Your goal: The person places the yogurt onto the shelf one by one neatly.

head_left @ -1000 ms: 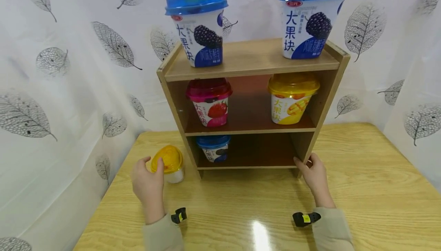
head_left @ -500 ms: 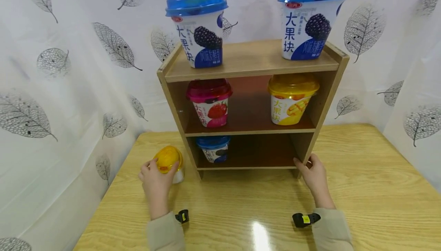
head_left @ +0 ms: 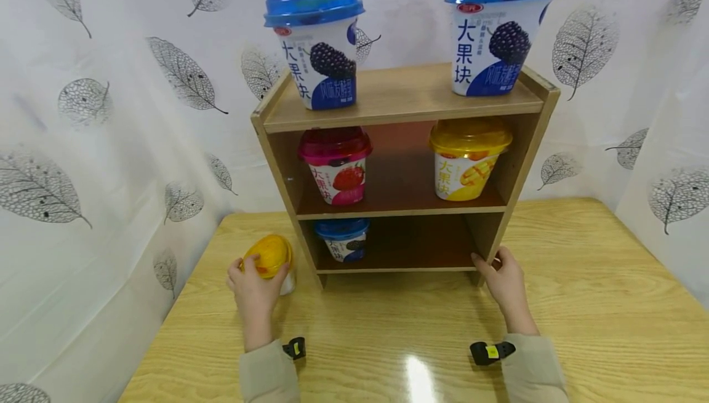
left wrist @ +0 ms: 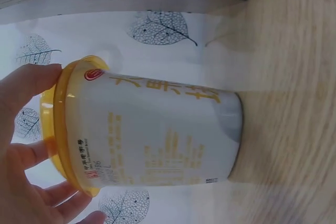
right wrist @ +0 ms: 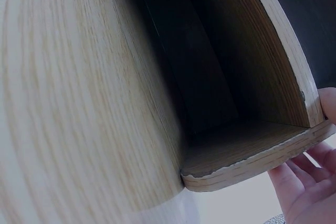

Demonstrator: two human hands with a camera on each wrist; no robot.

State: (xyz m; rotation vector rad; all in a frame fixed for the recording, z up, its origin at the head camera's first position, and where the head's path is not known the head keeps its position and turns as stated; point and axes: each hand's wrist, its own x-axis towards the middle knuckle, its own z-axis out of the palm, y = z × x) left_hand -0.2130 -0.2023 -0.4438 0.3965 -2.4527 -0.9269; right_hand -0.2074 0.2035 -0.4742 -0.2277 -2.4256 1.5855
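Observation:
My left hand holds a yogurt cup with a yellow lid, which stands on the table left of the shelf. In the left wrist view the thumb and fingertips are around the lid's rim, and the cup's white wall with yellow print shows whole. My right hand grips the lower right side panel of the wooden shelf. From the right wrist view, the thumb lies on the inner side of the panel and the fingers on its outer side.
Two blue-lidded cups, a left one and a right one, stand on top. The middle level holds a pink-lidded cup and a yellow-lidded cup. Below, a blue-lidded cup stands at left. A leaf-print curtain hangs behind.
My left hand has moved right onto the yellow-lidded yogurt cup, and its fingers have closed around the lid. The right hand has stayed on the shelf's side panel.

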